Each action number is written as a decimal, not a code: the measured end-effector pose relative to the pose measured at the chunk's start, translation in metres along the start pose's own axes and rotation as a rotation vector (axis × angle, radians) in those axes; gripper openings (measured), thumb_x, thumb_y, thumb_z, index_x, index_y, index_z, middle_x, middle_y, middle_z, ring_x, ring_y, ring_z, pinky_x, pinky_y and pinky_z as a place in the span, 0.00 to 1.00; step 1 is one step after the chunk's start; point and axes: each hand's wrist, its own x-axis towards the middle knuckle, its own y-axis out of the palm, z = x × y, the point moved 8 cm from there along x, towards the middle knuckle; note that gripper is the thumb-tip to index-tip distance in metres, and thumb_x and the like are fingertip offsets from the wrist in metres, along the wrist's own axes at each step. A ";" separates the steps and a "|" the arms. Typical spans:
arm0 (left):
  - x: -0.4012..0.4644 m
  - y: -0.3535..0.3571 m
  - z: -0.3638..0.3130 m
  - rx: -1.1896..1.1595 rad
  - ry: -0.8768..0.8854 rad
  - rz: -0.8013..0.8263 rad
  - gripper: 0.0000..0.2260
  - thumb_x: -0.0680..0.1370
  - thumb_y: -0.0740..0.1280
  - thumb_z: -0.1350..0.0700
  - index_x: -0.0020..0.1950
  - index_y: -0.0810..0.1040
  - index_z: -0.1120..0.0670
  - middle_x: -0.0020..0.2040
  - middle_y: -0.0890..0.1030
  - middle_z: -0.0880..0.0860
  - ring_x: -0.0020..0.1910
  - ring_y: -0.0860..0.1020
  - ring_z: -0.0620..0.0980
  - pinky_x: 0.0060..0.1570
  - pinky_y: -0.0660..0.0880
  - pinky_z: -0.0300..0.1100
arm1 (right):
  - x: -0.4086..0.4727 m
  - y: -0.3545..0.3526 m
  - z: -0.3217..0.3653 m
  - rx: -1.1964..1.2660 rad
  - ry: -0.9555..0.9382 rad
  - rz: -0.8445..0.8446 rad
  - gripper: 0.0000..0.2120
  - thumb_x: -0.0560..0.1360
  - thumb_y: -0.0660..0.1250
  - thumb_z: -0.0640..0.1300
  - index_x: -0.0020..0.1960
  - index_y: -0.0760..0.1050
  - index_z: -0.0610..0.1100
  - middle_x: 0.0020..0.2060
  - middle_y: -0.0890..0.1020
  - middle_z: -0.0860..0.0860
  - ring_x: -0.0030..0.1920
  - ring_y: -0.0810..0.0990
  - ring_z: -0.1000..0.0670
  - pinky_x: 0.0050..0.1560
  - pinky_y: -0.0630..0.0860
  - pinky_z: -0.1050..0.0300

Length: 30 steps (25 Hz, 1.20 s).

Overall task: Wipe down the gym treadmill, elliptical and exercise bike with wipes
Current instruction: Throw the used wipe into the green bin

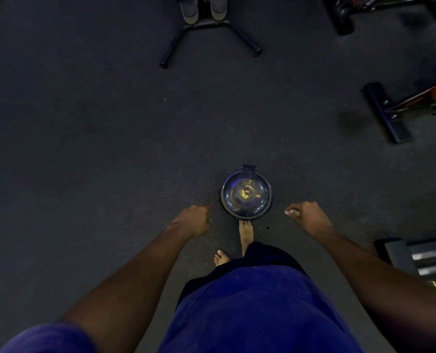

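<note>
While the person stands barefoot on the dark rubber gym floor [84,149], head view shows both arms hanging forward over a round dark bin with a glossy lid [246,194] that sits just ahead of the front foot. Right hand [310,216] is curled closed on a small crumpled white wipe [291,213], only a scrap showing past the fingers. Left hand [195,219] is loosely fisted, nothing visible in it. Black machine stand with splayed legs [209,31] sits well ahead; orange-and-black exercise machine base [400,110] is off to the right. Likely step: between machines, used wipe going to the bin. Next move probably needs the lid open and the wipe dropped in.
</note>
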 end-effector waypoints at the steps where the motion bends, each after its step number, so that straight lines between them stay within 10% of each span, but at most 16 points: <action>1: 0.002 -0.002 -0.002 0.011 0.002 -0.002 0.17 0.85 0.60 0.53 0.70 0.71 0.61 0.68 0.75 0.63 0.66 0.74 0.61 0.60 0.71 0.47 | -0.001 0.004 0.003 -0.003 -0.006 0.003 0.10 0.79 0.69 0.41 0.58 0.83 0.45 0.53 0.86 0.43 0.55 0.83 0.43 0.52 0.75 0.56; 8: 0.007 -0.005 -0.015 0.018 0.088 0.001 0.21 0.83 0.62 0.54 0.75 0.68 0.58 0.70 0.74 0.62 0.66 0.75 0.61 0.61 0.72 0.49 | -0.008 0.024 0.025 0.001 -0.086 0.030 0.14 0.78 0.65 0.34 0.62 0.81 0.40 0.58 0.74 0.41 0.57 0.78 0.41 0.59 0.73 0.54; 19: 0.018 0.026 -0.017 -0.107 0.082 0.044 0.19 0.84 0.61 0.52 0.74 0.70 0.57 0.67 0.76 0.61 0.65 0.75 0.60 0.61 0.73 0.48 | -0.005 0.032 0.024 0.090 -0.068 -0.011 0.07 0.74 0.72 0.38 0.51 0.82 0.44 0.49 0.84 0.48 0.55 0.79 0.46 0.51 0.76 0.53; 30: 0.253 0.213 0.017 -0.644 -0.235 0.137 0.27 0.80 0.67 0.49 0.77 0.67 0.57 0.73 0.74 0.61 0.69 0.75 0.60 0.67 0.73 0.54 | 0.117 0.182 -0.085 0.238 0.135 -0.098 0.04 0.73 0.70 0.36 0.44 0.81 0.44 0.41 0.85 0.47 0.44 0.83 0.45 0.39 0.71 0.61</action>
